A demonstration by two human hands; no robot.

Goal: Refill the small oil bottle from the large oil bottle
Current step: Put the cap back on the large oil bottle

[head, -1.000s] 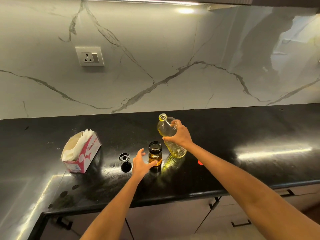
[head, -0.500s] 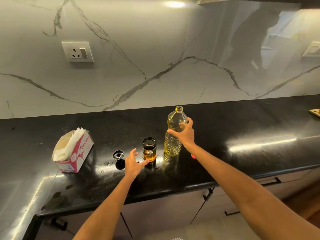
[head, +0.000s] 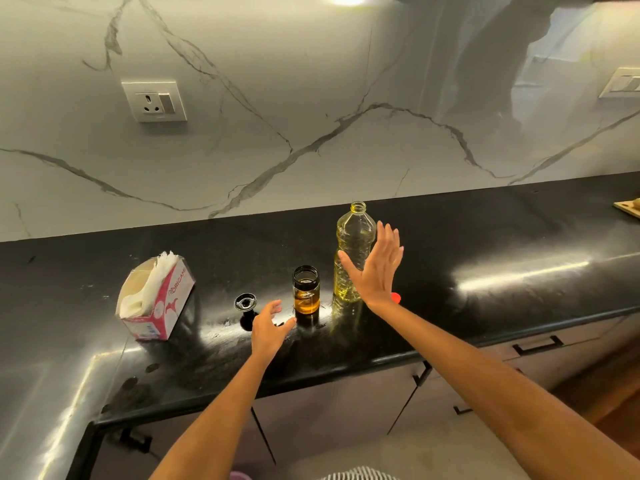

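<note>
Oil sat partway up the small dark-rimmed glass bottle (head: 306,294), which stood uncapped on the glossy black stone counter (head: 502,237) with the tall clear plastic oil bottle (head: 353,252) upright just beside it on its right, also open. My right hand (head: 375,268) was spread flat with straight fingers in front of the tall bottle, gripping nothing; my left hand (head: 268,329) hovered loosely open near the small bottle's base, not touching it. Half a second earlier my right hand had been wrapped around the tall bottle, and a second earlier that bottle was tilted; now it stood released. I judged the pouring finished and capping next: the small red cap (head: 396,298) lay behind my right wrist, and the black round stopper (head: 245,302) stood left of the small bottle. A pink-and-white cardboard tissue box (head: 156,299) sat farther left.
</note>
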